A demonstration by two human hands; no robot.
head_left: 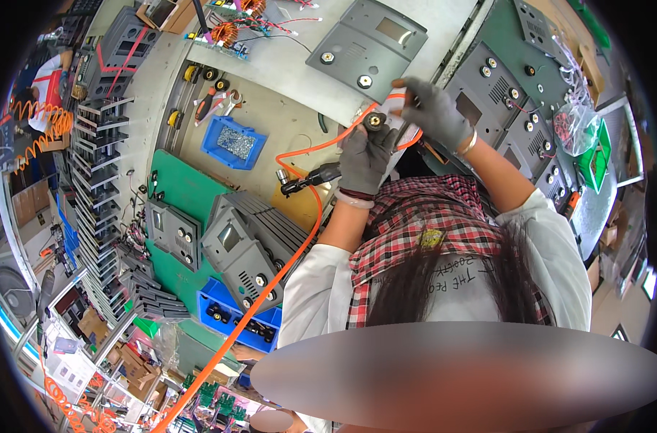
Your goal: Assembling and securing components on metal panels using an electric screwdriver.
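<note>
**Gloved hands on a round socket at the grey panel's edge**

Head view, only one we've got. Landmark is the grey front panel (370,45) lying flat on the pale bench (285,123). Left hand (367,155), grey glove, sits just below the panel's near edge, fingers curled round a small round black socket w/ brass centre (375,120), gripping it. Right hand (435,112), also gloved, is just right of the socket and below the panel's right corner, fingertips pinched on a white-and-orange bit (395,101); can't tell exactly what it is. Hands nearly touching each other.

An orange air hose (310,148) loops out left of the hands and runs away from the panel down toward the lower-left rim. A black air tool (310,179) lies below-left of the panel, near the left wrist. Further left of the panel: blue bin of screws (233,142), red-handled pliers (207,107). Well below it, a grey housing (245,245) on a green mat (177,191), plus a blue tray of black sockets (231,317). Right of the panel, more grey panels (487,94) in a row.
</note>
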